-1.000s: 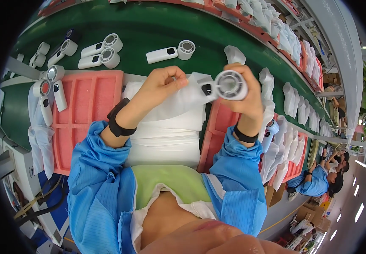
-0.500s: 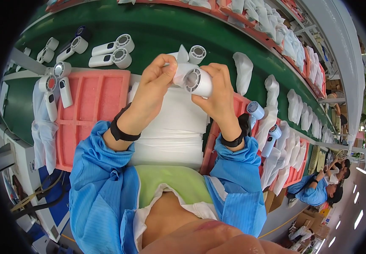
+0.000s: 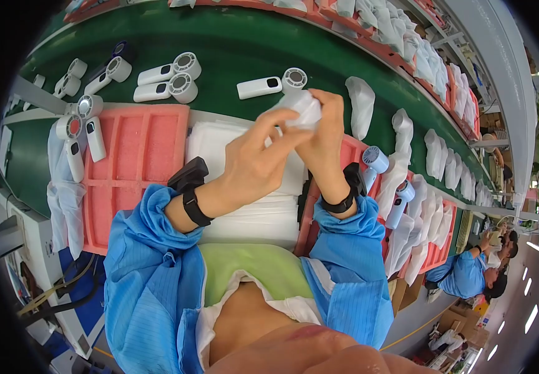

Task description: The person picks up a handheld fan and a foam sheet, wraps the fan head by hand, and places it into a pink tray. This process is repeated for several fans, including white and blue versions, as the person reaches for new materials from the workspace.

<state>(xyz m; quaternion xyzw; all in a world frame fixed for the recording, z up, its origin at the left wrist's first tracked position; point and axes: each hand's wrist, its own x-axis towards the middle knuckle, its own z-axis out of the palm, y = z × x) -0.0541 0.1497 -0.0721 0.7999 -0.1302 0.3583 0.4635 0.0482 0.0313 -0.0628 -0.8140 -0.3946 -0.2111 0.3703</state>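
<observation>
A white handheld fan in a thin white sleeve bag (image 3: 302, 107) is up between my hands, over a stack of flat white bags (image 3: 244, 215). My right hand (image 3: 323, 134) is closed around the bag's right side. From the left, my left hand (image 3: 258, 153) reaches across with bent fingers, gripping the near-left side of the bag. The sleeve covers the fan's head, and my fingers hide its handle. Just beyond my hands, another white handheld fan (image 3: 260, 88) lies bare on the green belt, its round head to the right.
Several bare fans (image 3: 152, 92) lie on the green belt (image 3: 232, 50) at left. A pink foam tray (image 3: 135, 168) stands left of the stack, with white fans (image 3: 95, 138) at its edge. Bagged fans (image 3: 360, 109) and light-blue fans (image 3: 375, 160) are on the right. Co-workers (image 3: 469, 274) sit far right.
The fan's head, bare before, is now covered by the white sleeve. My left hand has moved right and nearer me, across toward my right hand. The fan lying beyond is more exposed.
</observation>
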